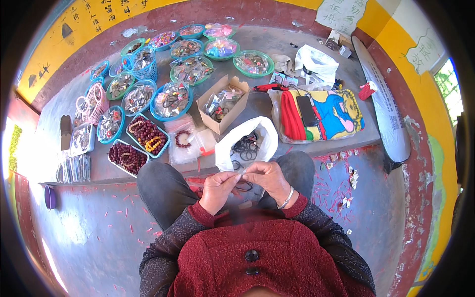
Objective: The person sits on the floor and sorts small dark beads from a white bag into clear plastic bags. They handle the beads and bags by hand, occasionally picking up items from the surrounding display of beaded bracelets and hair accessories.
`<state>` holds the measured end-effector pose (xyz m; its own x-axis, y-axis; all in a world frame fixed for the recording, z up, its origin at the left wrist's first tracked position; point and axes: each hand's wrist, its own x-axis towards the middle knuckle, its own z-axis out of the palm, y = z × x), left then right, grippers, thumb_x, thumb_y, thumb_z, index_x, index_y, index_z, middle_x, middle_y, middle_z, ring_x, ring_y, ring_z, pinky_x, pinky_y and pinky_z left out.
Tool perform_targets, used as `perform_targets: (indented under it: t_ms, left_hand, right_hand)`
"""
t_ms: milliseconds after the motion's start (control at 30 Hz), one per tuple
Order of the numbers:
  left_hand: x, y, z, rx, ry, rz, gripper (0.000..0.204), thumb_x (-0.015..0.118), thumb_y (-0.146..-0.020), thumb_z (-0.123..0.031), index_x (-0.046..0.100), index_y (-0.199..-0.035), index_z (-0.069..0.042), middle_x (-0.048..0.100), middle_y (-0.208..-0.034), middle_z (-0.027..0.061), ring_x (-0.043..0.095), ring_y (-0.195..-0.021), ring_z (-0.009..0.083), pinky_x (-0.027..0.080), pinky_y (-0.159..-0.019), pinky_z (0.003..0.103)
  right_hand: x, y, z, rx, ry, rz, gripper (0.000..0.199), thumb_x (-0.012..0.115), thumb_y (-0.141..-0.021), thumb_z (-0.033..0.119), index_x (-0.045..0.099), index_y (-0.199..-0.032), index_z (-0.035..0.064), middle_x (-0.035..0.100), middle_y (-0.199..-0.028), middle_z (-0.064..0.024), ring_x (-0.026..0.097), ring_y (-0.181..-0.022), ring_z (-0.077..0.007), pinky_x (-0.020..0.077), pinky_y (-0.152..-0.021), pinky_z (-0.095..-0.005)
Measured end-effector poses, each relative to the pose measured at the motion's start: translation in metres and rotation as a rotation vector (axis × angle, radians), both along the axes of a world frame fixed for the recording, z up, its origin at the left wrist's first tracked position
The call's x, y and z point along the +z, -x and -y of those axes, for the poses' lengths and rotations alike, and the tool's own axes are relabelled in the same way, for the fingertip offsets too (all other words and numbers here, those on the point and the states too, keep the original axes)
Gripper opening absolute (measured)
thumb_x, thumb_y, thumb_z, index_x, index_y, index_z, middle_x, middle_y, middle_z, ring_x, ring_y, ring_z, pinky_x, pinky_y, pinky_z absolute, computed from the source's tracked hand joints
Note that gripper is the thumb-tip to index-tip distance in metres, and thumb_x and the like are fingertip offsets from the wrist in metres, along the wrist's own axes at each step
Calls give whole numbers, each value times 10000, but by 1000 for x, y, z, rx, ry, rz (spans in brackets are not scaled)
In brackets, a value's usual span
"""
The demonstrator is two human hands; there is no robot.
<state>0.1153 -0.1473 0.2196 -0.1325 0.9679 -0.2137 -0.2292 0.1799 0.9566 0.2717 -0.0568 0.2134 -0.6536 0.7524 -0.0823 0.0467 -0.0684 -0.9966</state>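
The left hand (217, 190) was pinched narrow over the lap, thumb and fingertips closed on one end of a thin clear strip (236, 174) (a small plastic sleeve or a length of cord, too slight to tell). The right hand (269, 180), just beside it and wearing a bangle at the wrist, pinched the other end, so the strip ran between the two hands. Dark bracelets (243, 187) lay on the lap just under the knuckles.

As a judgement, the strip could slip from so light a pinch and drop among the red scraps (138, 208) on the floor below the left hand, where something clear would be hard to find; a pull from both hands might also tear or snap it.

Up and left of the left hand sat blue trays of dark red beads (141, 141) and round blue and green dishes of bagged bracelets (170, 99). Straight beyond the hands an open white plastic bag (247, 141) held black rings, with an open cardboard box (222, 104) behind it. Beyond the right hand lay a bright cartoon-print bag (326, 114), and farther right a long white sack (388, 111). White paper signs (341, 15) with dark writing hung on the yellow wall.
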Motion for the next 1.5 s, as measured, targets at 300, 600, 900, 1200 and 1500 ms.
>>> perform_targets:
  t_ms: [300, 600, 900, 1200, 1500]
  left_hand:
    - [2, 2, 2, -18, -53, 5, 182, 507, -898, -93, 614, -951, 45, 648, -839, 84, 589, -629, 101, 498, -548, 222]
    - [-11, 7, -1, -30, -48, -45, 204, 541, -881, -110, 601, -1034, 11, 638, -960, 73, 543, -664, 64, 470, -605, 196]
    - [-12, 14, -11, -279, -518, -944, 197, 638, -739, -186, 651, -900, -72, 628, -865, 86, 561, -945, 254, 409, -836, 376]
    - [-14, 28, -11, -291, -594, -968, 128, 625, -752, -180, 661, -829, -84, 632, -794, 44, 577, -892, 205, 424, -811, 336]
    - [-10, 45, -2, -253, -559, -1024, 100, 598, -756, -149, 653, -808, -82, 622, -796, 55, 577, -855, 208, 413, -776, 331]
  right_hand:
    - [16, -9, 6, -48, 86, -35, 95, 659, -787, 71, 643, -800, -21, 614, -732, -5, 512, -676, -47, 417, -609, -190]
    - [6, -17, 3, -111, 58, -32, 60, 643, -791, 32, 640, -821, -19, 606, -744, 4, 503, -680, -43, 408, -596, -193]
    - [23, -13, 7, 79, -623, 200, 61, 662, -698, 3, 646, -757, 8, 607, -704, -92, 588, -645, -203, 453, -588, -281]
    - [25, -14, 5, 75, -594, 210, 63, 676, -693, 4, 648, -749, 3, 610, -693, -74, 582, -647, -178, 443, -579, -269]
    - [30, -3, -5, 188, -619, 239, 73, 650, -728, 36, 641, -792, 2, 590, -699, -85, 574, -606, -190, 445, -556, -264]
